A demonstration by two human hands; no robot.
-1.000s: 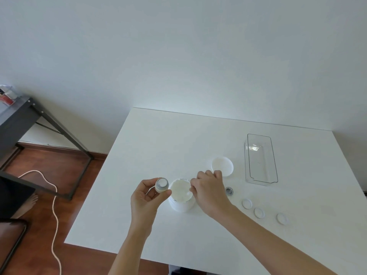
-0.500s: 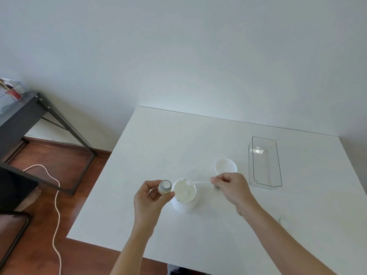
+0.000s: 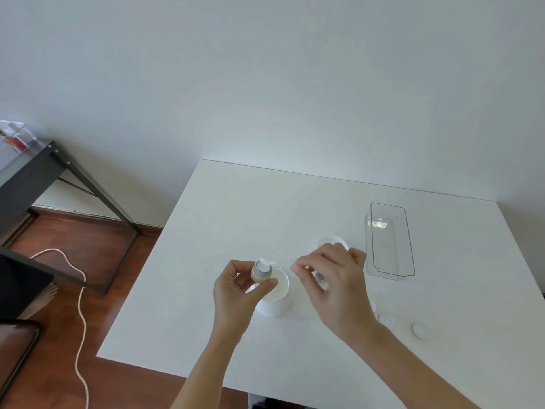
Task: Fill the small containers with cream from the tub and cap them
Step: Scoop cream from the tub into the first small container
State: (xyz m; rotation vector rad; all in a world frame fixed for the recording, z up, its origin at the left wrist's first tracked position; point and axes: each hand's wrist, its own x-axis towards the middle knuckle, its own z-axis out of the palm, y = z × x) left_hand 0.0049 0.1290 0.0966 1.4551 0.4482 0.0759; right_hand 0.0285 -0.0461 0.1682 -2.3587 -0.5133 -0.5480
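Note:
My left hand (image 3: 236, 293) pinches a small tan container (image 3: 260, 272) between thumb and fingers, its open mouth tilted up, just above the left rim of the white cream tub (image 3: 275, 302). My right hand (image 3: 333, 284) pinches a thin white spatula (image 3: 278, 263) whose tip, loaded with cream, rests at the container's mouth. Another small open container (image 3: 320, 277) stands on the table, partly hidden behind my right fingers. Two small white caps (image 3: 386, 320) (image 3: 419, 329) lie to the right. The tub's white lid (image 3: 327, 241) peeks out behind my right hand.
A clear rectangular plastic tray (image 3: 389, 240) stands at the back right of the white table (image 3: 236, 216). Left of the table are a dark metal desk frame (image 3: 44, 172), a white cable (image 3: 79, 290) on the wooden floor and a bare foot (image 3: 44, 296).
My right hand has drawn the spatula out of the tub and carried it left to the mouth of the small container. My left hand has raised the container slightly.

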